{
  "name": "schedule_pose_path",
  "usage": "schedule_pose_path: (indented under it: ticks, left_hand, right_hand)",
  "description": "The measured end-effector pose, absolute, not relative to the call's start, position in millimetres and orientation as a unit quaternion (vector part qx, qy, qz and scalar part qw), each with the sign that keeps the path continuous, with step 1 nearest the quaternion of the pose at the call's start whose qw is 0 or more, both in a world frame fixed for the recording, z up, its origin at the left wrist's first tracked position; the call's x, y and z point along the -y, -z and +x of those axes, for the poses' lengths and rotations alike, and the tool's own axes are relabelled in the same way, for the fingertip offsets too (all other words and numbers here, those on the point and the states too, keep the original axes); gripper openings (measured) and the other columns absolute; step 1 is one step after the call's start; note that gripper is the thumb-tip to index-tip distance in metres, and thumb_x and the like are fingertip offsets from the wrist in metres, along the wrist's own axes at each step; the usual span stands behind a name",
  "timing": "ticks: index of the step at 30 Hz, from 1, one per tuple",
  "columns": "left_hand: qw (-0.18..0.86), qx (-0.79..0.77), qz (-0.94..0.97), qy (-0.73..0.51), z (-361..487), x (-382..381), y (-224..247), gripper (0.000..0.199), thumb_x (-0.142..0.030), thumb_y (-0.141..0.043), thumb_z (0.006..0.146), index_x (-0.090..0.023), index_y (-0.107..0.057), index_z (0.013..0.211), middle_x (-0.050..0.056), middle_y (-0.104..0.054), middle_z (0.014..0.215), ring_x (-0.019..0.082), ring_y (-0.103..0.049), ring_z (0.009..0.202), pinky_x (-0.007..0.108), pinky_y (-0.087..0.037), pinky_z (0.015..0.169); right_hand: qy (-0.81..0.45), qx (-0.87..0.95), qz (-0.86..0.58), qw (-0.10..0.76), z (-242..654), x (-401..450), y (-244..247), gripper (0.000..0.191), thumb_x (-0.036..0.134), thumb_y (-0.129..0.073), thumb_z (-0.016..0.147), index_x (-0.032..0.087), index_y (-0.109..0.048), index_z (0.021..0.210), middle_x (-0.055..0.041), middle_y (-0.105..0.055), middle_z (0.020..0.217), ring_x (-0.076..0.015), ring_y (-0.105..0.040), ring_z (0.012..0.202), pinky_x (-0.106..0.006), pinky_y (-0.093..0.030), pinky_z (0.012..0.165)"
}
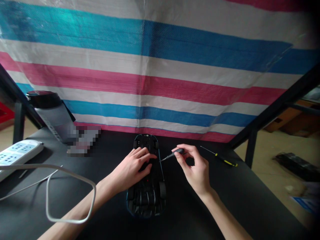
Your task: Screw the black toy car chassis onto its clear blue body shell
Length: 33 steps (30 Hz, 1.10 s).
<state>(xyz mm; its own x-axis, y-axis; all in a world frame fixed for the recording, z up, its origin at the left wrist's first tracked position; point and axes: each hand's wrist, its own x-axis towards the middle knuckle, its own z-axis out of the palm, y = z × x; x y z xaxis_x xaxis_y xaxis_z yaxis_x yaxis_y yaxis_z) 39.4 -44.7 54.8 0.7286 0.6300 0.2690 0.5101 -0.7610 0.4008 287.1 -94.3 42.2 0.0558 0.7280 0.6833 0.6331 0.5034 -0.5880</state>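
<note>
A black toy car (147, 196) with blue edges lies upside down on the black table (190, 213), its wheels and underside showing. My left hand (136, 165) rests across the middle of the underside, fingers apart, and hides part of it. Right of the car, my right hand (195, 163) pinches the dark handle of a small black screwdriver (171, 155) between thumb and fingers. Its thin tip points left and down, close to the car's right edge; whether it touches is unclear.
A yellow-and-black screwdriver (226, 161) lies at the right. Left stand a bottle (56, 118), a blurred flat item (86, 141) and a white power strip (20, 151). A white cable (67, 220) loops over my left forearm. A striped sheet (160, 80) hangs behind.
</note>
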Motion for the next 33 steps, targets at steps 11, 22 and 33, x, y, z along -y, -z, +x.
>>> schedule_pose_path:
  ticks: [11, 22, 33]
  left_hand:
    - [0.155, -0.305, 0.922, -0.183, 46.7, 43.5, -68.7, 0.025, -0.028, -0.051, 0.102, -0.025, -0.062, 0.124, 0.004, -0.065, 0.112, 0.021, -0.061, 0.109, 0.032, -0.05, 0.094]
    - [0.148, -0.309, 0.939, -0.033, 60.7, 21.7, -101.2, 0.025, -0.039, -0.075, 0.085, -0.019, -0.069, 0.097, 0.003, -0.073, 0.089, 0.02, -0.07, 0.078, 0.027, -0.047, 0.064]
    - [0.132, -0.281, 0.95, 0.018, 67.8, 9.7, -97.2, 0.024, -0.037, -0.074, 0.086, -0.016, -0.065, 0.092, 0.007, -0.074, 0.095, 0.023, -0.071, 0.084, 0.029, -0.05, 0.07]
  right_hand:
    - [0.099, 0.768, -0.595, 0.217, 268.4, 75.9, -100.8, 0.025, 0.04, -0.043, 0.107, 0.024, -0.061, 0.101, -0.0006, -0.067, 0.063, -0.019, -0.066, 0.054, -0.03, -0.028, 0.05]
    - [-0.006, 0.82, -0.538, 0.194, 251.4, 65.6, -125.4, 0.011, 0.025, -0.054, 0.099, 0.022, -0.059, 0.107, -0.0045, -0.074, 0.092, -0.0224, -0.071, 0.085, -0.031, -0.041, 0.071]
    - [-0.011, 0.837, -0.505, 0.21, 254.6, 64.2, -129.6, 0.007, 0.024, -0.057, 0.098, 0.023, -0.063, 0.095, -0.0008, -0.072, 0.087, -0.0201, -0.068, 0.084, -0.031, -0.044, 0.076]
